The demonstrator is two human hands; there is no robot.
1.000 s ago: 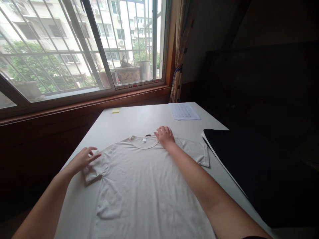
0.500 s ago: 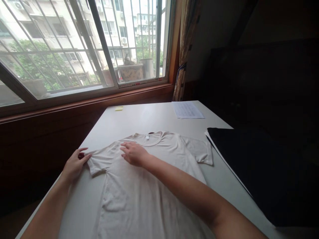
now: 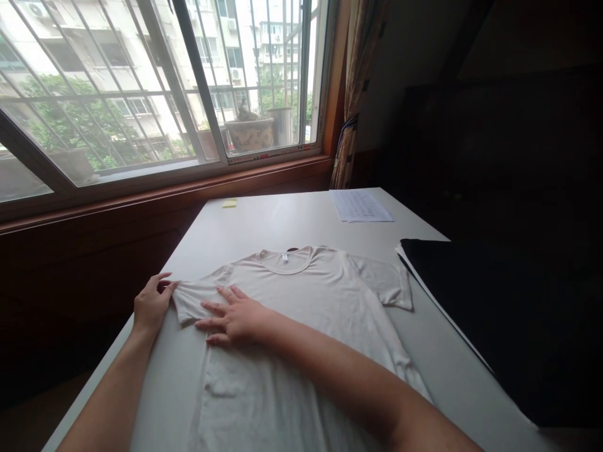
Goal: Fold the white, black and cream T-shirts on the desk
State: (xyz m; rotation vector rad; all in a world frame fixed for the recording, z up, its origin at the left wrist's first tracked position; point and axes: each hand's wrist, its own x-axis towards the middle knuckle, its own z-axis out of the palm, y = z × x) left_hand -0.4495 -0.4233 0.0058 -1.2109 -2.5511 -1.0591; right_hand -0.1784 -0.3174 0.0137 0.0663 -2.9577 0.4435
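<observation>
A white short-sleeved T-shirt (image 3: 301, 314) lies spread flat, its round neckline facing the far side. My left hand (image 3: 153, 302) pinches the outer edge of the left sleeve between thumb and finger. That sleeve is drawn out toward the table's left edge. Fingers spread, my right hand (image 3: 235, 318) rests flat on the shirt near the left armpit, and my forearm crosses over the shirt's lower body. A small label (image 3: 285, 257) shows inside the collar. The shirt's hem is out of view at the bottom.
The shirt lies on a white table (image 3: 264, 226). Black material (image 3: 494, 314) with a white edge covers the right side. Printed paper sheets (image 3: 362, 206) and a yellow sticky note (image 3: 229, 203) lie at the far end. Beyond stand a barred window and a tied curtain (image 3: 348, 119).
My right hand has slid from near the collar down and left toward the sleeve, its fingers spreading. My left hand now pinches the sleeve edge more tightly. The view has shifted slightly.
</observation>
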